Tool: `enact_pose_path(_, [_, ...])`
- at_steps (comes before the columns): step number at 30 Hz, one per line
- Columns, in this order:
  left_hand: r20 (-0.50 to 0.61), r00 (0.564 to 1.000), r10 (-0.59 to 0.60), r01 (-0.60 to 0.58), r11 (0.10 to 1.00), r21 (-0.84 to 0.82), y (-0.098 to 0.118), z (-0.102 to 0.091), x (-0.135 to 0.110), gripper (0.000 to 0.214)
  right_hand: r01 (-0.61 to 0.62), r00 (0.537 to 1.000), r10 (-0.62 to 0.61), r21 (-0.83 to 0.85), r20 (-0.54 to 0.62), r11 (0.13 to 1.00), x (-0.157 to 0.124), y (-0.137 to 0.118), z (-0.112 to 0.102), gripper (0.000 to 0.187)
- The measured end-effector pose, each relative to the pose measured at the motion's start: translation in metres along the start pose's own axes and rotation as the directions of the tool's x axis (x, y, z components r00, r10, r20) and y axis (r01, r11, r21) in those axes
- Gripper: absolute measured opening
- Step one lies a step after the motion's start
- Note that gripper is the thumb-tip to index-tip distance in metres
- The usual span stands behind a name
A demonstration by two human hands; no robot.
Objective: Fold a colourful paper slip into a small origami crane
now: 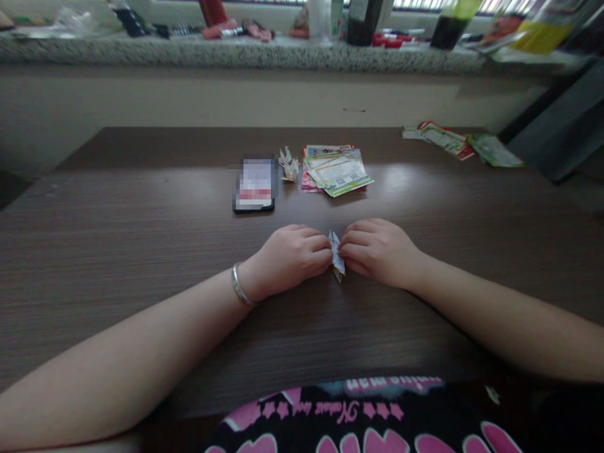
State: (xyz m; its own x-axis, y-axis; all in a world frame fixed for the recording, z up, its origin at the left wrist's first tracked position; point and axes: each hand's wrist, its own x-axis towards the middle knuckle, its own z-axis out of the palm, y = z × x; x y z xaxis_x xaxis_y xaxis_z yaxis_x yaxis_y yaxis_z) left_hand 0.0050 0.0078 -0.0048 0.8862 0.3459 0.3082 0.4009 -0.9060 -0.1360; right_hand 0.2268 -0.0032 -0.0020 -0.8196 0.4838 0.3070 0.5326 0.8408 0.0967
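Between my two hands is a small piece of folded printed paper (336,255), narrow and pointed at both ends. My left hand (297,257), with a silver bangle at the wrist, pinches its left side. From the right, my right hand (380,251) has its fingers closed on the other side of the same paper. Both hands rest low over the dark wooden table (141,239). The fingertips and part of the paper's middle are hidden by the curled fingers.
Beyond my hands lie a phone (255,185), a crumpled-looking folded paper figure (289,165) and a pile of printed leaflets (337,170). More leaflets (448,139) are at the back right. Bottles and clutter line the granite sill (236,55).
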Motion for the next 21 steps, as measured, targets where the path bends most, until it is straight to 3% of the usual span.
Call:
enact_pose_path(6, [-0.028,0.994,-0.102,0.099,0.990,-0.098,-0.0015,0.0036,0.0000,0.019,-0.145,0.987,0.158,0.254,-0.028,0.956,0.0022,0.0021,0.0065,0.009])
enact_pose_path(11, [-0.022,0.991,-0.134,0.132,0.987,-0.086,0.0005,0.0054,0.0009,0.019,-0.191,0.977,0.212,0.383,-0.014,0.904,0.0048,0.0042,0.0087,0.008])
enact_pose_path(14, [-0.041,0.987,-0.156,0.154,0.987,-0.049,0.0033,0.0061,0.0020,0.018,-0.199,0.977,0.212,0.350,0.004,0.915,0.0049,0.0044,0.0079,0.008])
enact_pose_path(21, [-0.087,0.981,-0.174,0.176,0.984,0.013,0.0071,0.0062,0.0027,0.020,-0.100,0.995,0.101,0.099,-0.003,0.990,0.0033,-0.0003,0.0036,0.015])
